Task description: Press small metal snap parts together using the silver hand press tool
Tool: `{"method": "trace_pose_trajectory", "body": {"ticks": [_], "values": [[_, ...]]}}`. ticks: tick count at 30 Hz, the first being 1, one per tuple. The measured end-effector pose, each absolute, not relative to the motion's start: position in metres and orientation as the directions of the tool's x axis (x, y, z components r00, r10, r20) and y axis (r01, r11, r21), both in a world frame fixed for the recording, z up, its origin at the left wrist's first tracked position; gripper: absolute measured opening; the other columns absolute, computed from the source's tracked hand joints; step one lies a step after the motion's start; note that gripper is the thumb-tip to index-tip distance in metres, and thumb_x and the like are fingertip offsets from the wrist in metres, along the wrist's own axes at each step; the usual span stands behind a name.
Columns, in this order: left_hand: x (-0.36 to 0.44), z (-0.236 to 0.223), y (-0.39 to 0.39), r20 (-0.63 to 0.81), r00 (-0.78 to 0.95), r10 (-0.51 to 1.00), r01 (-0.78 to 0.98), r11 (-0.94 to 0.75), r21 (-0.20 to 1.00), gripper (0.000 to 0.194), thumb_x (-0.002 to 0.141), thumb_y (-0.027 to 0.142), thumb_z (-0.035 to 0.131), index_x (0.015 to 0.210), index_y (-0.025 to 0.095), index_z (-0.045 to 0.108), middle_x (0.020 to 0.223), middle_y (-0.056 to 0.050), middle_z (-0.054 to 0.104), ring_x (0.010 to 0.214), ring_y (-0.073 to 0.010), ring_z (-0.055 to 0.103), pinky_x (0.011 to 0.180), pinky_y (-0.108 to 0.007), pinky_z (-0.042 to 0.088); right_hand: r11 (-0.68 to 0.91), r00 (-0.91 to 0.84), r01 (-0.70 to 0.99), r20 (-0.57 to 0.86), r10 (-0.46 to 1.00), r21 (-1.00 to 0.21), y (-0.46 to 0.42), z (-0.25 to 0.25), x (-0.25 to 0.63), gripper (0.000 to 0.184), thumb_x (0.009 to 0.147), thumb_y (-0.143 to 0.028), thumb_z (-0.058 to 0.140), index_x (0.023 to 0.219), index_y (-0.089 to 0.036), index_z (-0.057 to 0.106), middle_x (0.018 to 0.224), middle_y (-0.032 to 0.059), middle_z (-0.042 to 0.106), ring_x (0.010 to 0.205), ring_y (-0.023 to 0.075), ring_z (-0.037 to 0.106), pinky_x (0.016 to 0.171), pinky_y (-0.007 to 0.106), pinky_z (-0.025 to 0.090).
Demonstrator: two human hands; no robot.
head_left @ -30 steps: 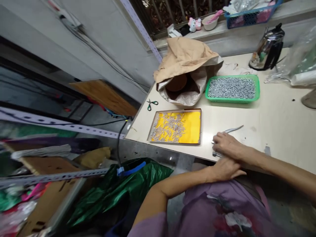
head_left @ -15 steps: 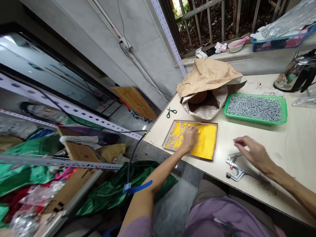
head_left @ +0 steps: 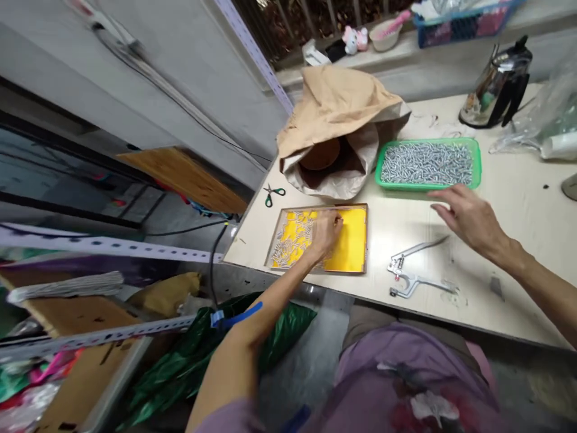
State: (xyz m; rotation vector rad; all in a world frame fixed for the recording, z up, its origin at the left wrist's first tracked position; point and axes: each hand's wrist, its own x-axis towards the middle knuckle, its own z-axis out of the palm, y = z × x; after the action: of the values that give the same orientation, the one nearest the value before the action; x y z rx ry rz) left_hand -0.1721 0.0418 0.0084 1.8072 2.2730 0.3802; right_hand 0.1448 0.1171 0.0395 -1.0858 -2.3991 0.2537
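Observation:
My left hand (head_left: 327, 233) is over a shallow tray (head_left: 366, 240) with a yellow bottom. Its fingers are curled together, and I cannot make out what, if anything, they hold. Small silvery metal pieces (head_left: 285, 248) lie scattered across the tray's left part, while yellow shows bare on the right. Just in front of a green plastic box (head_left: 476, 165) heaped with similar pieces (head_left: 426, 162), my right hand (head_left: 473, 218) hovers with thumb and fingers apart, holding nothing. Below it a metal hand pliers (head_left: 408, 282) with a C-shaped jaw lies on the table, its handles spread.
A brown paper bag (head_left: 340, 102) stands open-mouthed behind the tray. Small scissors (head_left: 273, 195) with dark green handles lie near the table's left edge. Farther back right are a glass kettle (head_left: 493, 90) and a clear plastic bag (head_left: 541, 123). The windowsill carries a blue basket (head_left: 464, 27).
My view has shifted. My right hand has moved from above the pliers toward the green box. My left hand stays over the tray, its fingers now curled a little above the bottom.

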Motion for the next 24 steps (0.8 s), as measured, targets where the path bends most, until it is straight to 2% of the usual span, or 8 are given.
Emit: {"method": "trace_pose_trajectory", "body": {"ticks": [1, 3, 5, 7, 10, 13, 17, 24], "values": [[-0.16, 0.011, 0.031, -0.048, -0.23, 0.972, 0.861, 0.226, 0.456, 0.016, 0.083, 0.017, 0.053, 0.084, 0.013, 0.069, 0.085, -0.008, 0.068, 0.083, -0.0191, 0.06, 0.077, -0.028, 0.046, 0.698, -0.632, 0.605, 0.303, 0.713, -0.382, 0.1, 0.035, 0.148, 0.033, 0.099, -0.032, 0.039, 0.112, -0.017, 0.065, 0.101, 0.0112, 0.064, 0.085, 0.0209, 0.064, 0.073, 0.035, 0.053], [-0.132, 0.014, 0.008, -0.247, -0.183, 0.952, 0.687, 0.303, 0.66, 0.015, 0.08, 0.024, 0.058, 0.082, 0.014, 0.069, 0.073, -0.003, 0.066, 0.068, -0.0139, 0.058, 0.065, -0.023, 0.045, 0.732, -0.742, 0.518, 0.195, 0.642, -0.443, 0.064, 0.023, 0.156, 0.031, 0.099, -0.029, 0.038, 0.106, -0.018, 0.066, 0.093, 0.0085, 0.065, 0.082, 0.0187, 0.064, 0.071, 0.032, 0.053], [-0.104, 0.015, -0.014, -0.446, -0.098, 0.89, 0.54, 0.424, 0.727, 0.018, 0.077, 0.03, 0.061, 0.08, 0.014, 0.068, 0.063, 0.001, 0.061, 0.058, -0.0104, 0.052, 0.055, -0.02, 0.04, 0.733, -0.783, 0.502, 0.12, 0.611, -0.459, 0.034, 0.009, 0.165, 0.031, 0.099, -0.027, 0.037, 0.102, -0.017, 0.066, 0.09, 0.0078, 0.064, 0.08, 0.0183, 0.064, 0.068, 0.03, 0.052], [-0.082, 0.012, -0.029, -0.565, -0.05, 0.824, 0.463, 0.52, 0.718, 0.02, 0.074, 0.032, 0.064, 0.077, 0.013, 0.068, 0.057, 0.004, 0.056, 0.052, -0.0082, 0.046, 0.051, -0.018, 0.035, 0.716, -0.77, 0.547, 0.074, 0.634, -0.434, 0.012, -0.005, 0.173, 0.03, 0.099, -0.027, 0.037, 0.103, -0.017, 0.066, 0.09, 0.0078, 0.063, 0.076, 0.0179, 0.063, 0.063, 0.029, 0.051], [-0.063, 0.004, -0.035, -0.639, -0.05, 0.768, 0.413, 0.598, 0.687, 0.022, 0.071, 0.034, 0.065, 0.073, 0.012, 0.067, 0.053, 0.006, 0.052, 0.048, -0.0062, 0.04, 0.048, -0.018, 0.03, 0.684, -0.727, 0.616, 0.053, 0.685, -0.39, -0.006, -0.019, 0.183, 0.029, 0.098, -0.025, 0.038, 0.111, -0.017, 0.063, 0.092, 0.0079, 0.062, 0.072, 0.0172, 0.061, 0.057, 0.028, 0.048], [-0.058, -0.004, -0.034, -0.682, -0.058, 0.729, 0.4, 0.643, 0.653, 0.022, 0.071, 0.033, 0.065, 0.07, 0.011, 0.066, 0.049, 0.007, 0.047, 0.044, -0.0049, 0.036, 0.047, -0.018, 0.028, 0.692, -0.72, 0.632, 0.068, 0.691, -0.349, -0.013, -0.022, 0.188, 0.031, 0.096, -0.015, 0.036, 0.116, -0.017, 0.06, 0.092, 0.0081, 0.062, 0.077, 0.018, 0.061, 0.061, 0.027, 0.047], [-0.057, -0.006, -0.033, -0.72, -0.06, 0.692, 0.431, 0.668, 0.606, 0.018, 0.072, 0.029, 0.062, 0.068, 0.012, 0.065, 0.047, 0.008, 0.046, 0.04, -0.0044, 0.036, 0.045, -0.018, 0.028, 0.705, -0.728, 0.635, 0.061, 0.683, -0.315, -0.016, -0.018, 0.188, 0.043, 0.086, -0.001, 0.034, 0.119, -0.019, 0.058, 0.092, 0.0079, 0.062, 0.078, 0.0179, 0.059, 0.063, 0.027, 0.046], [-0.056, 0.002, -0.025, -0.76, 0.006, 0.65, 0.5, 0.656, 0.565, 0.019, 0.073, 0.026, 0.062, 0.059, 0.013, 0.058, 0.045, 0.007, 0.046, 0.038, -0.0036, 0.036, 0.041, -0.017, 0.027, 0.709, -0.733, 0.633, 0.054, 0.678, -0.312, -0.017, -0.011, 0.184, 0.039, 0.085, 0.001, 0.033, 0.107, -0.018, 0.059, 0.088, 0.0079, 0.061, 0.076, 0.0175, 0.056, 0.064, 0.027, 0.043]]}}
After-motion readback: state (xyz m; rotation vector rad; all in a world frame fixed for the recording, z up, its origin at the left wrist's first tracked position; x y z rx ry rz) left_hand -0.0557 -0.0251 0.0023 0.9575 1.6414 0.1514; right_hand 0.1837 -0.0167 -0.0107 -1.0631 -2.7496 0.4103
